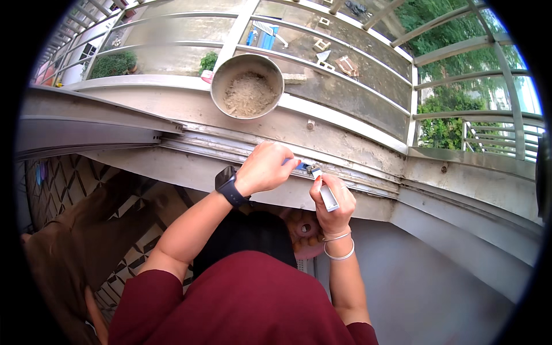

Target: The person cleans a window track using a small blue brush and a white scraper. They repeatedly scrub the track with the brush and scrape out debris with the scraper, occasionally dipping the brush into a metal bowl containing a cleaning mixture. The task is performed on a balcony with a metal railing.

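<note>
My left hand, with a dark watch on its wrist, grips a blue tool whose far end lies in the sliding-window track. My right hand holds a white, trough-shaped handle with a dark band near its tip. The tips of both tools meet at a small clump of grey debris in the track. Beyond my left hand, a round metal pot holds pale, crumbly debris and stands on the outer ledge. What kind of tools these are, I cannot tell.
White metal railings enclose the ledge. A sliding window frame is at the left, and a grey wall panel at the lower right. Another person in brown clothing is at the lower left. A pink object lies below the sill.
</note>
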`<action>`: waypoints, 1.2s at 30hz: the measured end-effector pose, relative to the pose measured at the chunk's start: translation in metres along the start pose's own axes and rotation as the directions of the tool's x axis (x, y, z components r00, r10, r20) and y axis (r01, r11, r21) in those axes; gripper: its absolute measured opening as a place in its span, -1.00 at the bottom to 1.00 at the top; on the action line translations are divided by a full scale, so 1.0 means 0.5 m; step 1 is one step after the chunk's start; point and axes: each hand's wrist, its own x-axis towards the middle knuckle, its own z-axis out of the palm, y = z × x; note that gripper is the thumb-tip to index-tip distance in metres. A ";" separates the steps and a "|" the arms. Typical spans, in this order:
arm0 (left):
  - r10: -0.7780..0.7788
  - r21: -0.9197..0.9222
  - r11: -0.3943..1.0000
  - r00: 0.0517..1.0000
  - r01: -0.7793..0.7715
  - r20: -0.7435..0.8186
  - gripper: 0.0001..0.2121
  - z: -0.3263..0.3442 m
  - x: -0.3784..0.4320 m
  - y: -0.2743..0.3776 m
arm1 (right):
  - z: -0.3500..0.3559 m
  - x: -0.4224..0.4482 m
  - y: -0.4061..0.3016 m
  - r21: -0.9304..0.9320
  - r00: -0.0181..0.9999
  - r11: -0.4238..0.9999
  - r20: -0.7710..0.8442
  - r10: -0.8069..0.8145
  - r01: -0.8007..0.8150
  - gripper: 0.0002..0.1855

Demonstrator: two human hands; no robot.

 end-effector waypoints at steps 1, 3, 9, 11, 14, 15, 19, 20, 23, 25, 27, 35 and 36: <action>-0.062 0.007 0.998 0.998 0.062 -0.014 -0.79 -0.044 -0.004 0.035 | -0.003 0.017 -0.014 0.014 0.999 0.999 -0.029 -0.028 0.029 -0.76; -0.183 0.022 0.983 0.982 0.185 -0.054 -0.79 -0.129 -0.015 0.099 | 0.000 0.077 -0.055 0.039 0.991 0.994 -0.093 -0.096 0.100 -0.74; 0.029 0.533 0.827 0.933 0.180 -0.359 -0.83 -0.253 0.013 0.081 | 0.099 0.213 -0.075 0.382 0.979 0.918 -0.119 0.166 -0.109 -0.89; 0.060 0.632 0.750 0.931 0.196 -0.360 -0.85 -0.258 0.027 0.053 | 0.135 0.201 -0.066 0.575 0.934 0.796 -0.145 0.328 -0.190 -0.89; 0.100 0.639 0.750 0.924 0.173 -0.368 -0.83 -0.245 0.026 0.048 | 0.164 0.194 -0.097 0.630 0.970 0.768 -0.095 0.224 -0.116 -0.83; 0.074 0.629 0.753 0.924 0.194 -0.375 -0.83 -0.246 0.024 0.052 | 0.179 0.199 -0.093 0.573 0.989 0.818 -0.080 0.128 -0.059 -0.82; -0.013 0.602 0.759 0.931 0.246 -0.364 -0.81 -0.254 0.012 0.042 | 0.175 0.196 -0.098 0.576 0.958 0.801 -0.099 0.269 -0.166 -0.83; -0.005 0.602 0.761 0.930 0.241 -0.367 -0.81 -0.255 0.012 0.045 | 0.180 0.195 -0.100 0.611 0.974 0.783 -0.082 0.212 -0.119 -0.84; 0.002 0.614 0.752 0.931 0.239 -0.365 -0.79 -0.255 0.007 0.054 | 0.195 0.194 -0.098 0.534 0.948 0.803 -0.005 0.318 -0.266 -0.85; 0.101 0.679 0.708 0.924 0.193 -0.369 -0.81 -0.255 -0.006 0.073 | 0.178 0.196 -0.121 0.661 0.935 0.728 -0.110 0.337 -0.184 -0.84; 0.149 0.705 0.687 0.916 0.175 -0.372 -0.86 -0.253 -0.017 0.076 | 0.174 0.181 -0.119 0.625 0.970 0.764 -0.045 0.239 -0.160 -0.83; -0.065 0.156 0.983 0.982 0.093 -0.177 -0.86 -0.123 -0.078 0.055 | -0.067 0.007 0.050 0.536 0.730 0.625 -0.024 0.683 -0.567 -0.87; -0.061 0.093 0.993 0.985 0.077 -0.162 -0.84 -0.089 -0.076 0.026 | -0.086 -0.031 0.085 0.446 0.713 0.653 -0.047 0.699 -0.611 -0.87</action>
